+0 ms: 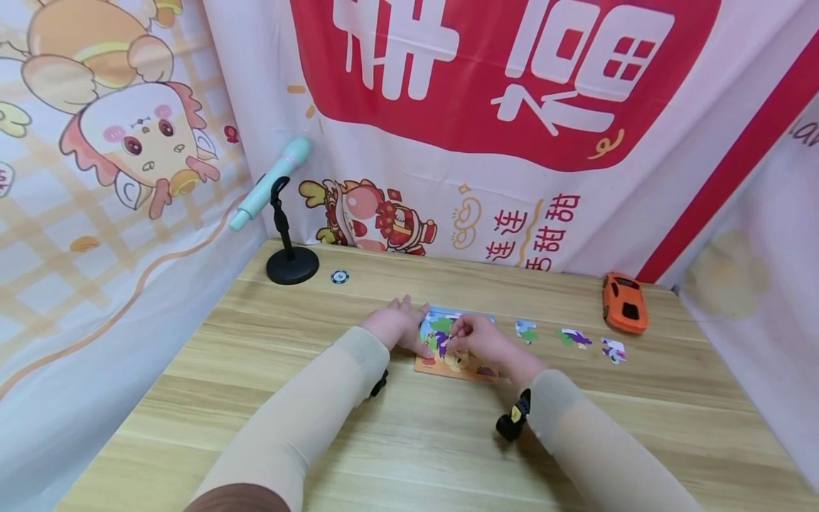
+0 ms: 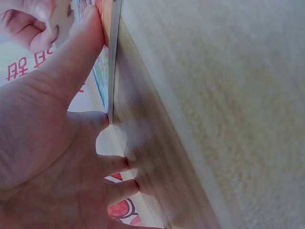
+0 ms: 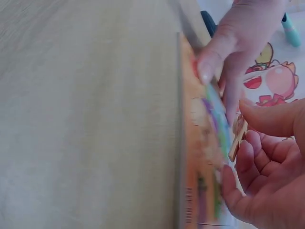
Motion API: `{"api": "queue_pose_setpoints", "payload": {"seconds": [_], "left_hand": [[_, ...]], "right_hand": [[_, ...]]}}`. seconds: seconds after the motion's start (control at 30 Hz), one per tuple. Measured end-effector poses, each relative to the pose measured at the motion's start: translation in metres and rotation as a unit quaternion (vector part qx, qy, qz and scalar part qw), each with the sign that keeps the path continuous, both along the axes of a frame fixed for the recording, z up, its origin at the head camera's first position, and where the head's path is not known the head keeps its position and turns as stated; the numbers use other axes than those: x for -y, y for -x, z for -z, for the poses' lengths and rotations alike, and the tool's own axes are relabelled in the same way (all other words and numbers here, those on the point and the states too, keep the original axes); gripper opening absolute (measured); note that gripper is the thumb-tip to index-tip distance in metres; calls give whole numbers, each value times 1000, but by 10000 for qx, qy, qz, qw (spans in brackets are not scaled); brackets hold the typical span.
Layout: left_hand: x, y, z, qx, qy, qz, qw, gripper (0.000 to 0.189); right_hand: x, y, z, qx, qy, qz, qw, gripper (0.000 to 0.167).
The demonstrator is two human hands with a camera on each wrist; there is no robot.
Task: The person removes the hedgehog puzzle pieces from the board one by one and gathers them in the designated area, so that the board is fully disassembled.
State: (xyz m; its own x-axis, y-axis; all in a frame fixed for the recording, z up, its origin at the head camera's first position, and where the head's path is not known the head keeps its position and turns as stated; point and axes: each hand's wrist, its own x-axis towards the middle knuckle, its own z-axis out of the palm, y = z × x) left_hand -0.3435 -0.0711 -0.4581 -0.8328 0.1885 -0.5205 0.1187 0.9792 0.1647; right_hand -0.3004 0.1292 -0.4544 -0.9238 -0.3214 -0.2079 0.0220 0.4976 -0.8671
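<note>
A colourful jigsaw puzzle board (image 1: 441, 368) with an orange lower border lies flat on the wooden table. My left hand (image 1: 398, 326) rests at its left side, thumb on the board's face and the other fingers spread past its edge, as the left wrist view shows. Above the board, my right hand (image 1: 488, 343) pinches a small wooden jigsaw piece (image 3: 239, 137) between thumb and fingers, held tilted. To the right lie three loose spots of jigsaw pieces: a blue-green one (image 1: 526, 331), a purple-green one (image 1: 574, 338) and a pink-purple one (image 1: 613, 350).
An orange toy car (image 1: 624, 306) stands at the back right. At the back left, a black stand (image 1: 291, 264) holds a mint-green microphone (image 1: 271, 185), with a poker chip (image 1: 340, 276) beside it. Printed cloth (image 1: 409, 156) hangs behind the table.
</note>
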Motion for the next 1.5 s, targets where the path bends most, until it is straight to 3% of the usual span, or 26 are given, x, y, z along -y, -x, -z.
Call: {"api": "queue_pose_setpoints", "payload": {"seconds": [0.27, 0.43, 0.53, 0.6, 0.7, 0.9, 1.0, 1.2, 1.4, 1.5], "left_hand": [[-1, -6, -3, -42, -108, -29, 9999, 116], [-1, -14, -12, -178, -192, -52, 9996, 113], [0, -19, -18, -207, -236, -41, 9995, 111], [0, -20, -19, -200, -230, -43, 9995, 112], [0, -13, -12, -122, -134, -71, 9998, 114], [-1, -9, -8, -99, -87, -66, 9999, 114], [-2, -12, -11, -96, -92, -61, 9999, 113], [-2, -6, -4, -95, -74, -59, 9999, 116], [-2, 4, 6, -1, -18, -81, 10000, 118], [-1, 7, 9, 1, -36, -85, 10000, 119]], "right_hand": [[-26, -3, -42, -974, -481, -375, 9934, 17], [-74, -1, -63, -1422, -1017, -620, 9826, 16], [-108, -2, -67, -1365, -1485, -660, 9772, 15], [-128, -4, -66, -1123, -1746, -678, 9759, 15], [-155, -8, -55, -704, -2088, -640, 9733, 16], [-186, -20, -30, -213, -2200, -547, 9737, 19], [-192, -25, -24, -115, -2137, -455, 9758, 19], [-198, -26, -12, 14, -1782, -399, 9832, 18], [-199, -21, -13, 266, -1769, -282, 9835, 20], [-194, -14, -18, 188, -1700, -313, 9848, 20]]}}
